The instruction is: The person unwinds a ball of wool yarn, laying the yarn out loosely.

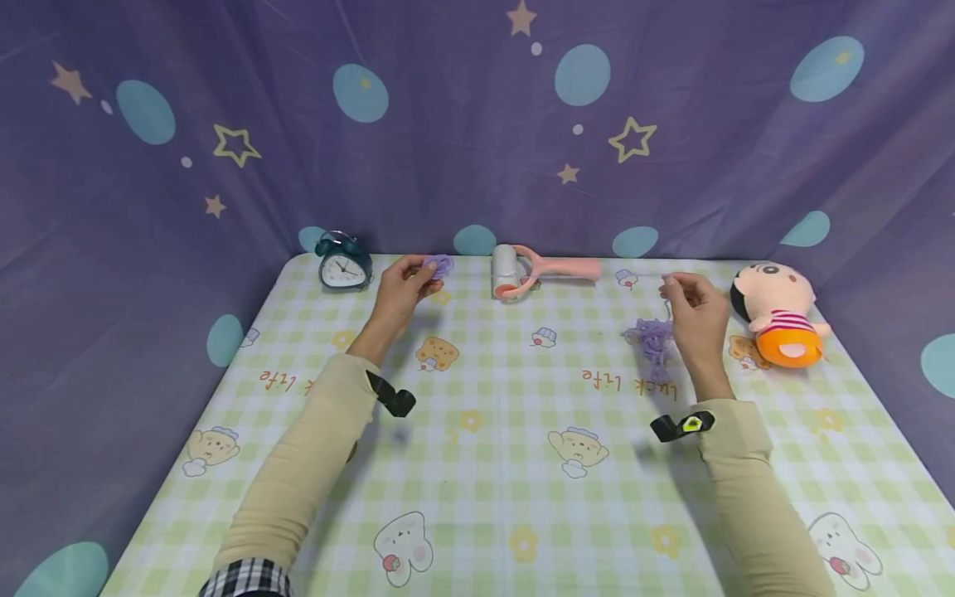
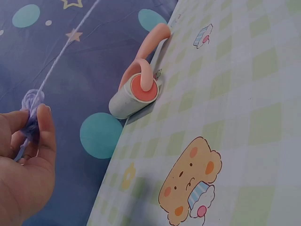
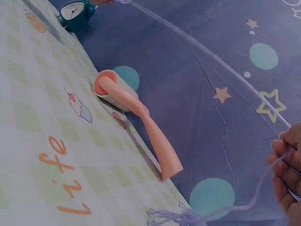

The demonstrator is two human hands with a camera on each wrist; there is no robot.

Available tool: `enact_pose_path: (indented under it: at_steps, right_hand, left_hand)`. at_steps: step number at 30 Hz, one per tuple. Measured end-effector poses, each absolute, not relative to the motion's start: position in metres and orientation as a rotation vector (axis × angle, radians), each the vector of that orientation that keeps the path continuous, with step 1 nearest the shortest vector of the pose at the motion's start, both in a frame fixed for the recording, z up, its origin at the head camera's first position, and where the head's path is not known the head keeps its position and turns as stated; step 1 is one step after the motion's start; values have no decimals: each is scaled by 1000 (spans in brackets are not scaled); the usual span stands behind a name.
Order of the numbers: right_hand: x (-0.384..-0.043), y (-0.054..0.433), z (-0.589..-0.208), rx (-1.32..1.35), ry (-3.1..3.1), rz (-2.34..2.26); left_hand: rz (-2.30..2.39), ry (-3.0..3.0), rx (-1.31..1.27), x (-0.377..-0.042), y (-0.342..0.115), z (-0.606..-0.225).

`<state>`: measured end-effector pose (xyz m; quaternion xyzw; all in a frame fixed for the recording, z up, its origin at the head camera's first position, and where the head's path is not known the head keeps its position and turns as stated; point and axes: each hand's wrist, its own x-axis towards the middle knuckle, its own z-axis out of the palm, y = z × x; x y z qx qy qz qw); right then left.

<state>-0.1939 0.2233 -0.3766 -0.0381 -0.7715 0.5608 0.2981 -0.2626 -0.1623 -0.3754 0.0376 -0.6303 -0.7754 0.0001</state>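
My left hand (image 1: 403, 290) pinches a small coil of purple yarn (image 1: 440, 266) between thumb and fingers, above the table's far left part. From that coil a single strand (image 3: 202, 49) runs across to my right hand (image 1: 698, 311), nearly taut in the right wrist view. The right thumb and fingertips pinch this strand. Below the right hand, its tail drops to a loose tangle of purple yarn (image 1: 653, 338) on the checked cloth. In the left wrist view the coil (image 2: 32, 106) shows looped between the fingers.
A pink-handled lint roller (image 1: 563, 268) lies at the table's back edge between the hands. A dark teal alarm clock (image 1: 345, 264) stands at the back left. On the right lies a plush doll (image 1: 783, 319) in orange. A purple patterned curtain (image 1: 477, 149) hangs behind the table.
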Motion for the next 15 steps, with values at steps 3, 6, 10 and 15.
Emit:
enact_pose_path:
  at_steps: [3,6,10,15]
  right_hand:
    - [-193,228,-375,-133,-2045,1465]
    - [-192,232,-374,-147,-2019,1457]
    - [-193,237,-373,-162,-1978,1481]
    - [-194,243,-373,-186,-1926,1497]
  left_hand:
    - [-2446,-1974,130,-263,-163,-375]
    - [-2453,-1970,134,-263,-163,-376]
    - [-2450,-1972,122,-264,-163,-378]
    - [-2439,-1980,106,-265,-164,-379]
